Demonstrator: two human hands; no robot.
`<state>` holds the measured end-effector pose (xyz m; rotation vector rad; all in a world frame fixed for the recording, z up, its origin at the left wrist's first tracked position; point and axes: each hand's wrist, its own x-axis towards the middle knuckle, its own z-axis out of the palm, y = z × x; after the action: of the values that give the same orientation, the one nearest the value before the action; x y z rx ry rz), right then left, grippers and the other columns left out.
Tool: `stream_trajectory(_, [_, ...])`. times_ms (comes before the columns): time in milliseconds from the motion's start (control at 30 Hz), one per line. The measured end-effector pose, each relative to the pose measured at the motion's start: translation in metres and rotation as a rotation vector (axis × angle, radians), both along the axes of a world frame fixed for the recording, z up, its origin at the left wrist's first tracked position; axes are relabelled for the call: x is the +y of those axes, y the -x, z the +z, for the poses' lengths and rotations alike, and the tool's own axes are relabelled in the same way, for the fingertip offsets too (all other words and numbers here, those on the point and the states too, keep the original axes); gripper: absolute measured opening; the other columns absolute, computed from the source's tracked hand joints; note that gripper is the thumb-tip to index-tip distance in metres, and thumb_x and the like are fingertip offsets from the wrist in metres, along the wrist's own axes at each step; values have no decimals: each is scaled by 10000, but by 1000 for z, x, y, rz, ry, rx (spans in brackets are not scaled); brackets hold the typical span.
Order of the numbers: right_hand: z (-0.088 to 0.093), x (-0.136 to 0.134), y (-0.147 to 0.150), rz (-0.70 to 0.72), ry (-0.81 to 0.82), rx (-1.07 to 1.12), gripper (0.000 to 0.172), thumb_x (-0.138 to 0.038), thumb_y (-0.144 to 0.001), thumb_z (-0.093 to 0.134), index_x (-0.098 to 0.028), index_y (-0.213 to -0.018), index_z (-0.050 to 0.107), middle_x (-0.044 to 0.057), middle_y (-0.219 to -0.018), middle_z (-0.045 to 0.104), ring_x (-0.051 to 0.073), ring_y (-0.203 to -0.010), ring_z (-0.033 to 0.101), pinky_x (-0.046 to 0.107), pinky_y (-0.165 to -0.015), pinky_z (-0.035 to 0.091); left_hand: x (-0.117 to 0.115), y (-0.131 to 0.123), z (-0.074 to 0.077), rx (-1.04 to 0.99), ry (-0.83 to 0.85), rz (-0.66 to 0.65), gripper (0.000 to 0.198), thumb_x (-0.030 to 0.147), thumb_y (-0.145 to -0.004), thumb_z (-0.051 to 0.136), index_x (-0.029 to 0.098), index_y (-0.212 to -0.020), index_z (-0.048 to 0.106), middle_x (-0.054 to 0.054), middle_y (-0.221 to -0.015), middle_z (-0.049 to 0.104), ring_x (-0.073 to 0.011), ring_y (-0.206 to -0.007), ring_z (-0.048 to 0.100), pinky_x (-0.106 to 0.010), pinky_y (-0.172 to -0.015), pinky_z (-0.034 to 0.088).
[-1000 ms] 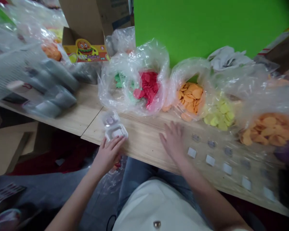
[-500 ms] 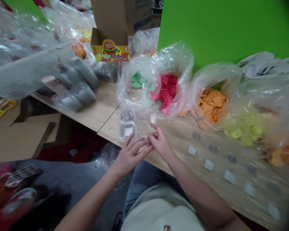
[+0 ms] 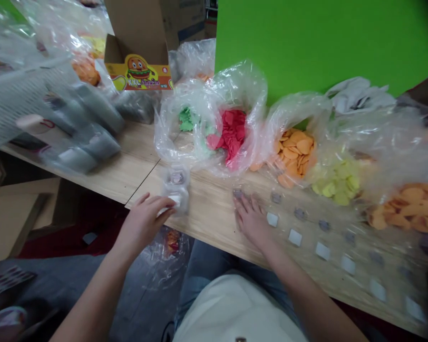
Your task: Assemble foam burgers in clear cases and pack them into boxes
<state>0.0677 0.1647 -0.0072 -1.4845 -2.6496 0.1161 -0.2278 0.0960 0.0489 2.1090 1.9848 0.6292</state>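
My left hand (image 3: 142,222) is at the left end of the bench, thumb and fingertips closed on the near end of a clear plastic container (image 3: 176,183). This container has two compartments, with a round print in the far one and a white label in the near one. My right hand (image 3: 252,219) lies with fingers spread over the nearest clear container in a row, whose grey print (image 3: 238,194) shows past the fingertips. More clear containers with white labels (image 3: 295,237) run off to the right.
Behind stand open plastic bags with green pieces (image 3: 189,119), red pieces (image 3: 232,133), orange discs (image 3: 295,149) and yellow pieces (image 3: 338,183). A burger-printed carton (image 3: 139,73) and stacked clear containers (image 3: 92,109) stand left. A green panel (image 3: 324,42) rises behind the bench (image 3: 207,204).
My hands, together over a clear container before, have parted. The left moved left to the two-compartment container; the right moved to the row. The container between them no longer lies apart there. The view shifted right.
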Motion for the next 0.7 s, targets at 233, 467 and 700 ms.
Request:
stream_trajectory(233, [-4,4,-11,-202,7,-7,403,-196,-846,404,-115,-1232,484,174,-1257,486,324,-1156,398,461,-867,368,20,-86,-7,61,-281,-150,144,206,-841,484,253,-871,616,19,-840,655,-140,-814,596,-387,-1013,331])
stream_trajectory(467, [23,5,-14,-183,-53,184,387,-162,-846,393,-140,-1218,496,133,-1222,509,278,-1159,395,451,-945,341,15,-122,-53,34,-97,-370,345,178,-839,461,215,-1178,514,-83,-1145,601,-216,-1154,483,-469,-1055,260])
stream_trajectory(700, [36,-9,113,391,63,375,478,-351,-831,517,-96,-1232,468,171,-1347,393,311,-1300,236,493,-1026,259,-10,-10,-41,-263,-179,83,488,141,-786,445,197,-1269,400,-119,-1339,421,-243,-1274,347,-480,-1046,279])
